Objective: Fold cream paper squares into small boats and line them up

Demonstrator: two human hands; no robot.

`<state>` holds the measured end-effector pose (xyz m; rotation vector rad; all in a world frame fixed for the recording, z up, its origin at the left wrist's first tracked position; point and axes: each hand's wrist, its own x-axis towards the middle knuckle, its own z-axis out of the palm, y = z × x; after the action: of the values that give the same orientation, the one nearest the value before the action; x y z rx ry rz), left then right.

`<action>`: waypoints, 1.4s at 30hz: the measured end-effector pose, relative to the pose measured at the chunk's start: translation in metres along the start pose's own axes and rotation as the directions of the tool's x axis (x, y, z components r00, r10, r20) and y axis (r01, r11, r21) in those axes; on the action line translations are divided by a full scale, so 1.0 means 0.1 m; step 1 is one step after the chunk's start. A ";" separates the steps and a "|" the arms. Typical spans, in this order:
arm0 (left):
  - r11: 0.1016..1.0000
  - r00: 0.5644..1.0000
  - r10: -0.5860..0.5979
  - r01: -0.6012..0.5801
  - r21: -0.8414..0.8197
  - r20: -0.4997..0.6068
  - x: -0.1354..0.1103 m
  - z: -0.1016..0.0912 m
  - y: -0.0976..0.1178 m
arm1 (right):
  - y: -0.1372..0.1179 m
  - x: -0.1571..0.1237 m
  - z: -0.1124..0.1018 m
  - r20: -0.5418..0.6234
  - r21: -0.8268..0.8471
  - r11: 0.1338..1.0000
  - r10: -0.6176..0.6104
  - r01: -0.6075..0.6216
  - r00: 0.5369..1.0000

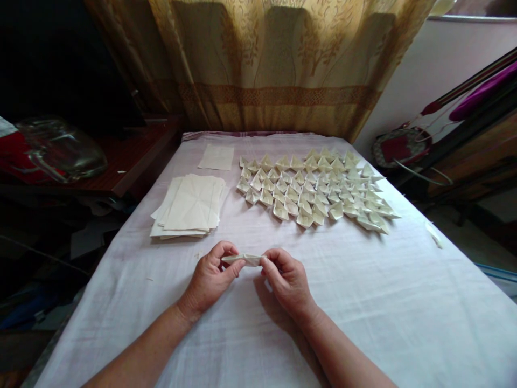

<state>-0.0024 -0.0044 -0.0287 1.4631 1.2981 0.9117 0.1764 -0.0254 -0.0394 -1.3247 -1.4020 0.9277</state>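
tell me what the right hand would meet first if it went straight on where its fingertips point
Past the folded paper it pinches, the right hand would likely meet the left hand first, which holds it too; depth is unclear.

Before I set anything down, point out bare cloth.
Bare cloth: right of the right hand, nearer than the folded papers. Nearly bare: left of the left hand, nearer than the paper stack. Crowded: back right, under folded papers; back left, under the stack.

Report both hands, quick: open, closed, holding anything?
Left hand: closed, holding one end of a folded paper piece.
Right hand: closed, pinching the other end of that same piece.
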 end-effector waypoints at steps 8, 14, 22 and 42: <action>0.999 1.000 -0.031 0.031 0.013 0.003 -0.01 0.01 0.04 | -0.06 0.01 0.00 0.088 -0.026 0.999 -0.024 0.027 0.996; 0.995 0.988 -0.100 0.101 0.000 0.118 0.01 0.00 0.09 | -0.07 0.02 0.00 0.137 -0.004 0.999 0.041 -0.041 0.990; 0.990 0.971 -0.118 0.131 -0.046 0.206 0.04 -0.05 0.17 | -0.09 0.02 -0.01 0.208 0.047 0.974 0.209 -0.223 0.956; 0.953 0.951 -0.237 0.267 -0.143 0.197 0.05 -0.07 0.19 | -0.18 0.05 0.01 0.311 0.145 0.907 0.338 -0.395 0.888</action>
<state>-0.0023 0.0016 -0.0086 1.1862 1.2120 0.6868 0.1711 -0.0228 -0.0217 -1.3644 -1.2358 1.5259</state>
